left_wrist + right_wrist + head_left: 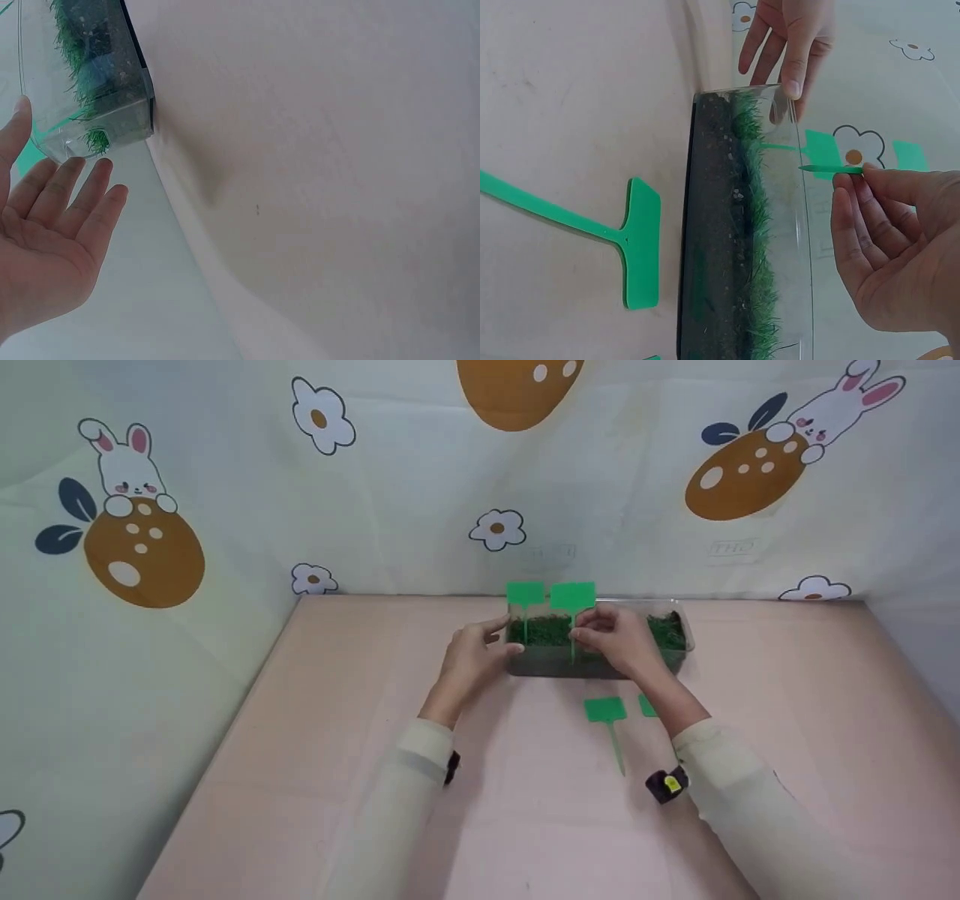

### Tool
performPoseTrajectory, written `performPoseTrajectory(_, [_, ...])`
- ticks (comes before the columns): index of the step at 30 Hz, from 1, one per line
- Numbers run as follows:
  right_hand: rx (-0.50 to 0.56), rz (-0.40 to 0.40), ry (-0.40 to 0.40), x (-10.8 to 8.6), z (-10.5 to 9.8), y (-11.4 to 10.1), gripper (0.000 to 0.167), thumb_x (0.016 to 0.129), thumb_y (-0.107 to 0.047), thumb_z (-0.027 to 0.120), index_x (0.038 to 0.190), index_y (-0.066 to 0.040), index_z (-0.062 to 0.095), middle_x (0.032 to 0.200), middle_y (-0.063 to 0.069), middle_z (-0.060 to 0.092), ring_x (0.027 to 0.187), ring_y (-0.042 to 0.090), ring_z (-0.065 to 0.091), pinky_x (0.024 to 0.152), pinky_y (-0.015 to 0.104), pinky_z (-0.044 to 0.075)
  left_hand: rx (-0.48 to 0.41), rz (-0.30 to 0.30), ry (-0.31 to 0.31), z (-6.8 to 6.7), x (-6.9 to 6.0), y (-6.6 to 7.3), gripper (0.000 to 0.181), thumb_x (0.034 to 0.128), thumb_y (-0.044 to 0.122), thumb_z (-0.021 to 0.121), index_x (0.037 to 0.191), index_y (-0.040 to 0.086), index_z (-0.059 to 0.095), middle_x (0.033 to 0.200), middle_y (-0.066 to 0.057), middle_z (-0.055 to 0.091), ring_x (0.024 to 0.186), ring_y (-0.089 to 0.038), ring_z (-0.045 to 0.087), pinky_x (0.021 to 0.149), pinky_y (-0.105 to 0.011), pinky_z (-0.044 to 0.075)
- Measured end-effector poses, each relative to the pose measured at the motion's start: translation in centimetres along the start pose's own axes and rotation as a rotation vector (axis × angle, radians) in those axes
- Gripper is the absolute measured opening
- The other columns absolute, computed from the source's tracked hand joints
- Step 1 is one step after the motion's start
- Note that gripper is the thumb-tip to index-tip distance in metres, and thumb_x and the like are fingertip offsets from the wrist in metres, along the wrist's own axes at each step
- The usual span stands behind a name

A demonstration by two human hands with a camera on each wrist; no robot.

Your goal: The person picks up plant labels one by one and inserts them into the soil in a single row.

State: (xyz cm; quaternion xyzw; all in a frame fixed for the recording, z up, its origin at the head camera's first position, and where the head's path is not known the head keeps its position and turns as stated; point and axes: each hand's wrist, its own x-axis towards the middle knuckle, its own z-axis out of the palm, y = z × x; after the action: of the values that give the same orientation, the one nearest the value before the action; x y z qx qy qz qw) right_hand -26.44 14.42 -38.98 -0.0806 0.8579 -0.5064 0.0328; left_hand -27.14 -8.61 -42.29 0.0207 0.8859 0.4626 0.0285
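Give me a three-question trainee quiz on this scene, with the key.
1. Which hand pinches a green label?
2. True or false: the pinched label's tip is buried in the soil.
3. How many green labels show in the head view, counting any partly hidden?

Key
1. The right hand.
2. False; the right wrist view shows the tip above the grass.
3. Four: the pinched one, a standing label in the grass, a lying label on the table, and a partly hidden label beside the right forearm.

The box (789, 247) looks glossy plastic, the tags (643, 247) smooth plastic, the grass (757, 202) rough.
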Motion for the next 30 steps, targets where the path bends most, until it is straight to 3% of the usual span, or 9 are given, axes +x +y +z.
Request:
performPoseTrajectory(8, [0.02,0.009,0.027,0.4,0.1,-0.1,0.025,0.098,-0.02,0.065,0.113,0.0,0.065,0.114,0.02,0.071,0.093,0.015,0.07,0.091,0.044,0.058,0.006,-0.002,0.003,0.1,0.1,0.0,0.06,0.0889,0.03,0.076,0.144,0.027,0.054,0.149,0.001,0.054,0.134,-0.022,0.056,0.108,-0.04,0.049])
performPoseTrajectory(17, [0.022,-0.025,0.064,0.9,0.2,0.1,0.024,0.098,-0.021,0.064,0.111,-0.001,0.066,0.11,0.019,0.071,0.1,0.029,0.069,0.089,0.044,0.057,0.005,-0.015,0.0,0.1,0.1,-0.1,0.059,0.0891,0.031,0.076,0.144,0.03,0.054,0.149,0.001,0.054,0.134,-0.021,0.056,0.107,-0.04,0.049])
performPoseTrajectory(25, [0.008,-0.056,0.099,1.4,0.3,0.1,0.021,0.097,-0.019,0.066,0.109,-0.002,0.068,0.107,0.019,0.072,0.084,0.01,0.066,0.08,0.042,0.054,0.012,-0.008,0.0,0.0,0.4,-0.1,0.061,0.0876,0.028,0.077,0.144,0.024,0.055,0.149,-0.001,0.054,0.133,-0.022,0.057,0.107,-0.039,0.05])
performPoseTrajectory(30, [0.005,-0.045,0.107,1.7,0.3,0.1,0.021,0.097,-0.019,0.067,0.109,-0.003,0.069,0.107,0.018,0.072,0.088,0.016,0.068,0.08,0.041,0.055,-0.007,-0.002,-0.008,0.0,0.5,-0.1,0.06,0.0883,0.028,0.077,0.144,0.024,0.054,0.149,-0.001,0.054,0.134,-0.023,0.057,0.107,-0.039,0.05])
